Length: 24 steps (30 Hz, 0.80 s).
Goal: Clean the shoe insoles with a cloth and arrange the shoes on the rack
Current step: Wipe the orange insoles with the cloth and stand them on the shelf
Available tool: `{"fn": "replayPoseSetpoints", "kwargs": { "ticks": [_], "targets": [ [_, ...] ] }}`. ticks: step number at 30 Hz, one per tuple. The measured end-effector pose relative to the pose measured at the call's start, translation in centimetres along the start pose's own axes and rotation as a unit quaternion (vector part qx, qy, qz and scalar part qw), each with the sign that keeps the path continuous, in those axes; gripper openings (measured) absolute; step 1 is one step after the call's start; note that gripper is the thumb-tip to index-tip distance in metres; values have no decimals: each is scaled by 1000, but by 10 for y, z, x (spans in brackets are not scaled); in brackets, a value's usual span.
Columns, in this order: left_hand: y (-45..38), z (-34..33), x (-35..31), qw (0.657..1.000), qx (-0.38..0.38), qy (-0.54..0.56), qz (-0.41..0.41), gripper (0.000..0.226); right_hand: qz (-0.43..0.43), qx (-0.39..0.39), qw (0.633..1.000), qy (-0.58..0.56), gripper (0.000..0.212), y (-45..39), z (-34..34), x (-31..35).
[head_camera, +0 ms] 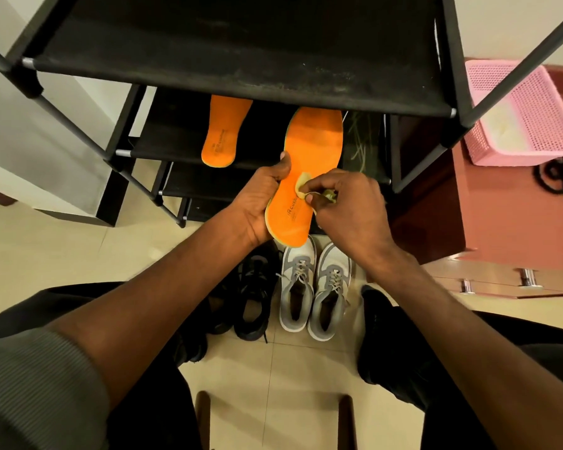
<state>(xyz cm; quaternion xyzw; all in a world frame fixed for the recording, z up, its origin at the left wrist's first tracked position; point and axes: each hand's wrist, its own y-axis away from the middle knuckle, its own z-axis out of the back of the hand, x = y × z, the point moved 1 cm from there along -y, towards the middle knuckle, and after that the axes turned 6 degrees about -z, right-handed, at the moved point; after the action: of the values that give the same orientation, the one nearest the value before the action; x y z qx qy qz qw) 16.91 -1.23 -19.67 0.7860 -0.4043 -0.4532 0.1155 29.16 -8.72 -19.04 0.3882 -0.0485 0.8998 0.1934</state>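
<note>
Two bare forearms, no watch or rings seen. Left sleeve [36,378]: grey, fine ribbed knit, pushed up to near the elbow, bunched at the cuff. Right arm bare as far as the frame shows, no sleeve in view. Left hand [257,203] and right hand [345,206] ungloved; short nails show on a left thumb and a right fingertip. Trousers [150,410]: black, plain, loose fabric over both legs at bottom left and right. Dark footwear near the right knee, too dim to tell.
</note>
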Motion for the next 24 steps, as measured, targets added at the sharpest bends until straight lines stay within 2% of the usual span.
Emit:
{"fn": "replayPoseSetpoints", "kwargs": {
  "ticks": [5, 8, 10, 15, 19, 20, 24],
  "targets": [
    [3, -2, 7, 997, 59, 48, 22, 28, 0, -62, 997, 45, 20, -12, 7, -5],
    [6, -3, 13, 992, 78, 87, 36, 35, -14, -72, 997, 38, 21, -18, 11, -11],
    [7, -3, 16, 989, 75, 116, 46, 50, -11, -61, 998, 17, 19, -15, 9, -10],
    [6, 0, 11, 982, 99, 150, 52, 66, 65, 57, 993, -83, 17, 1, -5, 10],
    [8, -3, 13, 983, 105, 145, 49, 56, 45, -18, 998, -38, 17, -8, 3, 1],
    [9, -4, 13, 983, 109, 140, 50, 55, 53, -16, 997, -50, 17, -8, 4, 1],
    [10, 0, 12, 980, 128, 138, 63, 65, 119, 125, 979, -112, 18, -3, 6, 10]
  ]
}}
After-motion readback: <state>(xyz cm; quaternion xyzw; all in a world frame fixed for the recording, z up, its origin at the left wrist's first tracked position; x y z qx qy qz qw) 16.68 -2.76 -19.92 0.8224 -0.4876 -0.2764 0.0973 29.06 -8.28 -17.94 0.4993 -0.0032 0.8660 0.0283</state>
